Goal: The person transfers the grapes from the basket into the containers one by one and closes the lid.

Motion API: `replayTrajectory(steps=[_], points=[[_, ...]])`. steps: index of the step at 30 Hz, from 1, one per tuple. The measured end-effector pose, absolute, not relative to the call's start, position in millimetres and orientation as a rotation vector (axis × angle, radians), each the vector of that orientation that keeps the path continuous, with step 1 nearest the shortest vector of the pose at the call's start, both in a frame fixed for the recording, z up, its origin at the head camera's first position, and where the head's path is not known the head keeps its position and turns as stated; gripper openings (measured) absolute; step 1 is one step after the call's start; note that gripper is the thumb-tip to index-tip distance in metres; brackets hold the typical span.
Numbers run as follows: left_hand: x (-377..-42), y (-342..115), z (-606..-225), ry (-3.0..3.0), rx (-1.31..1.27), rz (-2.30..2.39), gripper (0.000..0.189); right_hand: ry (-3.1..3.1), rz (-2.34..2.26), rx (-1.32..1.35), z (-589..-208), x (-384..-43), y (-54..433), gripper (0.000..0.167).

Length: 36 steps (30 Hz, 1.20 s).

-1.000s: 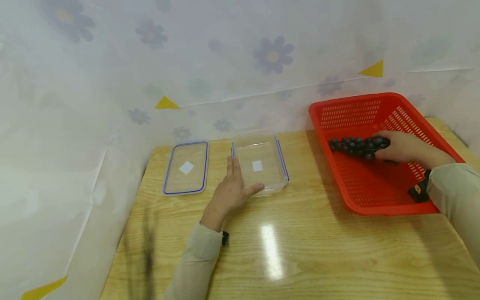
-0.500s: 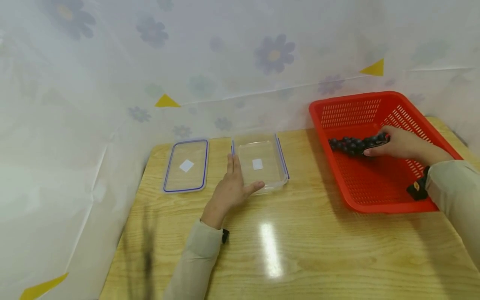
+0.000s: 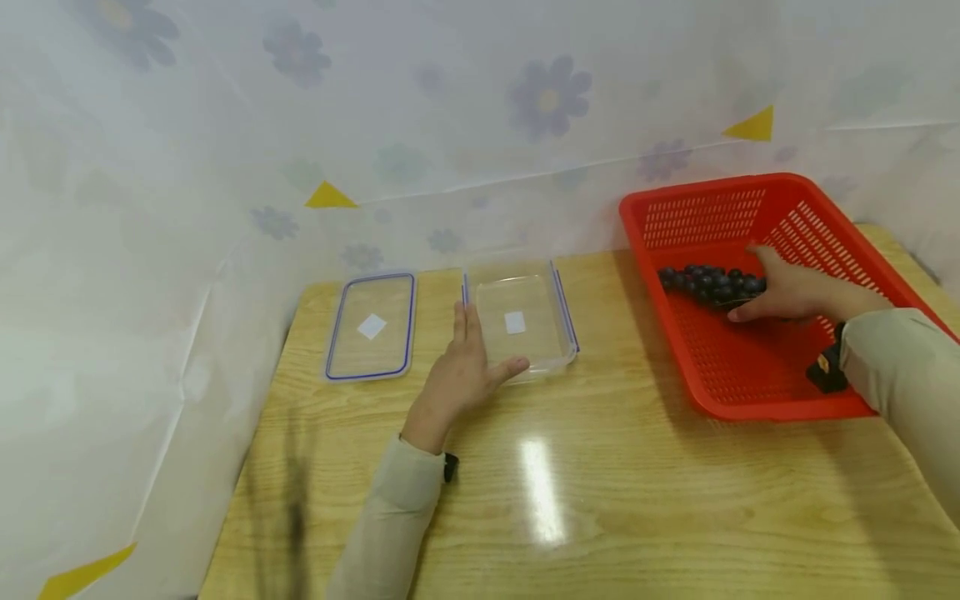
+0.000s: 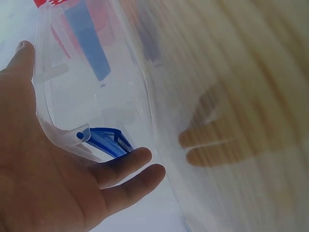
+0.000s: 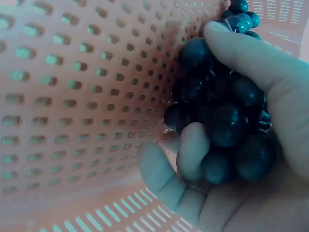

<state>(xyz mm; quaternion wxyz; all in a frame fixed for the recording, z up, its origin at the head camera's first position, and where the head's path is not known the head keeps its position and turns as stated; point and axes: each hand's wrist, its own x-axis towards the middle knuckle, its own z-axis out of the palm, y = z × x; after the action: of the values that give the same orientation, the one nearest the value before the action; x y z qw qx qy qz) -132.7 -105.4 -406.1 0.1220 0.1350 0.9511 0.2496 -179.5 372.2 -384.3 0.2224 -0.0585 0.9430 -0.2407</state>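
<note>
A bunch of dark grapes [image 3: 716, 286] lies in the red basket [image 3: 693, 387]. My right hand [image 3: 795, 287] reaches into the basket and holds the near end of the bunch; in the right wrist view the thumb lies along the grapes [image 5: 224, 123] and the fingers curl under them. My left hand [image 3: 457, 371] rests against the near left corner of a clear plastic container [image 3: 536, 321], fingers straight and thumb spread along its front. Blue-edged clip flaps [image 4: 108, 140] show on the container in the left wrist view.
A clear lid [image 3: 390, 350] with a blue seal lies left of the container on the wooden table [image 3: 600, 500]. A patterned white sheet [image 3: 465, 125] rises behind the table and on its left side.
The right hand's thumb and forefinger have spread wider around the grapes, and the hand has shifted slightly. The left hand keeps its place at the container. The head view has tilted slightly.
</note>
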Motion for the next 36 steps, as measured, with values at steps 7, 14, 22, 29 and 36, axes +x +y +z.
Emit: replayTrajectory(steps=[7, 14, 22, 29, 36], points=[[-133.1, -108.2, -404.2, 2.775, 0.382, 0.716, 0.12, 2.658, -0.508, -0.203, -391.1, -185.0, 356.9, 0.106], [-131.7, -111.5, -404.3, 2.764, 0.379, 0.728, 0.12, 2.745, -0.475, -0.251, -396.6, -189.4, 352.3, 0.079], [-131.1, -110.8, -404.4, 2.749, 0.36, 0.771, 0.118, 2.768, -0.561, -0.256, -392.3, -192.5, 356.5, 0.066], [-131.9, -105.8, -403.3, 2.742, 0.356, 0.779, 0.118, 2.807, -0.698, -0.143, -376.1, -187.9, 360.2, 0.063], [-132.7, -103.6, -401.1, 2.744, 0.35, 0.775, 0.117, 2.811, -0.81, -0.116, -361.2, -181.1, 359.6, 0.059]])
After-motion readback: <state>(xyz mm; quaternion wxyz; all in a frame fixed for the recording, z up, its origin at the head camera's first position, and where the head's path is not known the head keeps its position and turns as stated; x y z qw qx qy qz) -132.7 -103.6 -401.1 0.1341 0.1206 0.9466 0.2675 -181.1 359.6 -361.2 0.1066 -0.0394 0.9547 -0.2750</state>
